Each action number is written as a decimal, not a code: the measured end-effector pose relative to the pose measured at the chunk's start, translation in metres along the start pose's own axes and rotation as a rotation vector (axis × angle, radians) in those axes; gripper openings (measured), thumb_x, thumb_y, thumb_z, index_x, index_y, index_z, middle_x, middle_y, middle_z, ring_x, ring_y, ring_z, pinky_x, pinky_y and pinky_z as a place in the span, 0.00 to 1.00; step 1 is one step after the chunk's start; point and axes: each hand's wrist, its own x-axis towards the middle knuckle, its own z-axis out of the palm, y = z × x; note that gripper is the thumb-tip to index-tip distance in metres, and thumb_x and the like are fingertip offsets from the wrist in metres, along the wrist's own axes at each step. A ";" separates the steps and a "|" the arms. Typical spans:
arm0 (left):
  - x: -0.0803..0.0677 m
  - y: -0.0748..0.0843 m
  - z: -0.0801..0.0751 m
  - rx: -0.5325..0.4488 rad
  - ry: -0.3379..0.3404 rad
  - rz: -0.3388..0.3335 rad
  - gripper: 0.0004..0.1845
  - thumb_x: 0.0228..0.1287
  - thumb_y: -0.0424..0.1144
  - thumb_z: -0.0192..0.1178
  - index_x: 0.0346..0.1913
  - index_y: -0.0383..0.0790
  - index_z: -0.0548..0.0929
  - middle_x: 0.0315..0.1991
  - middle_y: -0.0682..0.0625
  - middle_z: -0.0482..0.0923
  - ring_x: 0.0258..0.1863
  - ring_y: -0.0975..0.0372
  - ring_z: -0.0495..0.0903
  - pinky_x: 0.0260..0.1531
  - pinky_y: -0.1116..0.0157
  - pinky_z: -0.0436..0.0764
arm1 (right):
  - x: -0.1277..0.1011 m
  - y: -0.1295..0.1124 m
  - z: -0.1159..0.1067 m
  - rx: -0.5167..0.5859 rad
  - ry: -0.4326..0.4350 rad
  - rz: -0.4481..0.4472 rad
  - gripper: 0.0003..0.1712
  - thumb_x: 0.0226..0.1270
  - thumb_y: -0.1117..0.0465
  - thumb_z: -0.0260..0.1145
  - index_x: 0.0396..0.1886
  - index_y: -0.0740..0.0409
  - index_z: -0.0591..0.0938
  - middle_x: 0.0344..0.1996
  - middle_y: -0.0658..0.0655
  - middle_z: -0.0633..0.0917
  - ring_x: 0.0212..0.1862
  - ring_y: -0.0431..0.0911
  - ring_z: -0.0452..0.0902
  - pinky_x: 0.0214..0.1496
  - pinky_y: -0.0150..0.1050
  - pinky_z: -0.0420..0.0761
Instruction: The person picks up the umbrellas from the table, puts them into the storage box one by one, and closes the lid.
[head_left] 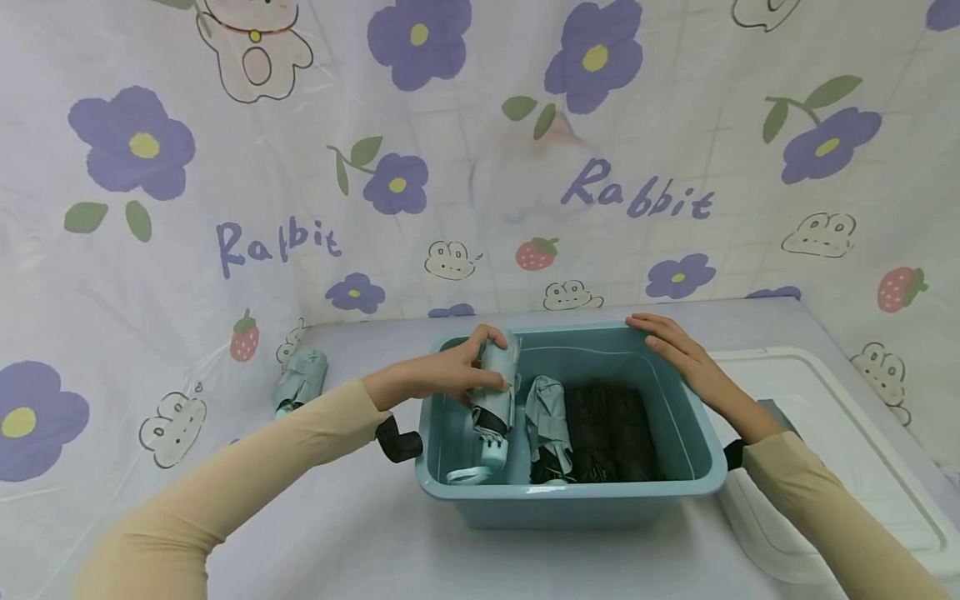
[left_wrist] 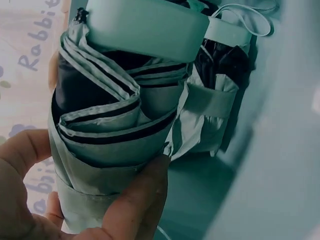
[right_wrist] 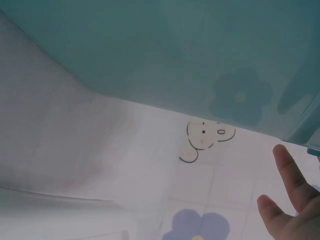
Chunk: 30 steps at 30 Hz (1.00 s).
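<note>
My left hand (head_left: 446,369) grips a folded pale blue-green umbrella (head_left: 498,358) at the left side of a teal plastic bin (head_left: 562,492). The umbrella's light handle points toward me, with a wrist loop at its end. In the left wrist view, thumb and fingers press its fabric from both sides below the blocky handle (left_wrist: 145,30). Inside the bin, a similar umbrella (head_left: 548,417) lies beside black folded bundles (head_left: 611,425). At the bin's far right corner rests my right hand (head_left: 692,364), fingers extended over the rim; the right wrist view catches its fingers beside the bin's outer wall.
Another pale green folded umbrella (head_left: 303,375) lies on the table left of the bin, partly behind my left forearm. A white lid (head_left: 847,492) lies to the right, under my right forearm. Behind the table hangs a curtain (head_left: 465,100) printed with flowers and rabbits.
</note>
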 end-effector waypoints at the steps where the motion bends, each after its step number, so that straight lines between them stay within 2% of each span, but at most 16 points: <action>1: 0.002 0.000 0.001 -0.006 -0.004 -0.010 0.25 0.64 0.38 0.56 0.56 0.52 0.52 0.53 0.40 0.58 0.46 0.52 0.70 0.36 0.56 0.79 | 0.000 0.000 0.000 0.001 0.000 -0.002 0.23 0.75 0.65 0.43 0.66 0.66 0.64 0.67 0.64 0.59 0.68 0.61 0.49 0.63 0.66 0.49; 4: 0.007 0.002 0.005 -0.018 -0.011 -0.040 0.25 0.65 0.38 0.54 0.55 0.51 0.51 0.53 0.40 0.58 0.44 0.53 0.70 0.34 0.57 0.78 | 0.001 0.017 -0.001 0.002 0.004 -0.003 0.23 0.75 0.63 0.43 0.67 0.60 0.65 0.67 0.60 0.60 0.69 0.58 0.50 0.63 0.65 0.49; 8: 0.014 0.002 0.010 -0.045 -0.015 -0.083 0.25 0.64 0.37 0.55 0.54 0.51 0.51 0.53 0.40 0.55 0.42 0.52 0.69 0.32 0.57 0.78 | 0.002 0.018 -0.002 0.001 0.000 -0.002 0.23 0.75 0.63 0.43 0.67 0.60 0.64 0.68 0.60 0.59 0.69 0.58 0.49 0.63 0.66 0.49; 18: 0.029 0.003 0.026 -0.070 -0.031 -0.146 0.25 0.62 0.34 0.56 0.53 0.49 0.51 0.54 0.40 0.52 0.39 0.53 0.71 0.30 0.57 0.77 | -0.003 -0.020 0.000 0.008 -0.011 0.019 0.23 0.74 0.66 0.43 0.65 0.70 0.63 0.66 0.68 0.59 0.67 0.64 0.48 0.63 0.67 0.48; 25: 0.039 0.001 0.036 -0.090 -0.062 -0.182 0.25 0.63 0.33 0.54 0.55 0.46 0.51 0.53 0.40 0.50 0.37 0.53 0.70 0.30 0.57 0.76 | -0.005 -0.024 0.001 0.009 -0.013 0.030 0.23 0.74 0.65 0.43 0.65 0.69 0.64 0.66 0.68 0.59 0.68 0.63 0.48 0.63 0.67 0.48; 30: 0.048 -0.003 0.040 -0.053 -0.053 -0.245 0.26 0.63 0.33 0.55 0.55 0.46 0.51 0.52 0.40 0.54 0.36 0.53 0.72 0.35 0.55 0.77 | -0.004 -0.024 0.000 0.006 -0.006 0.021 0.23 0.74 0.65 0.43 0.65 0.69 0.64 0.66 0.67 0.59 0.68 0.63 0.49 0.62 0.68 0.48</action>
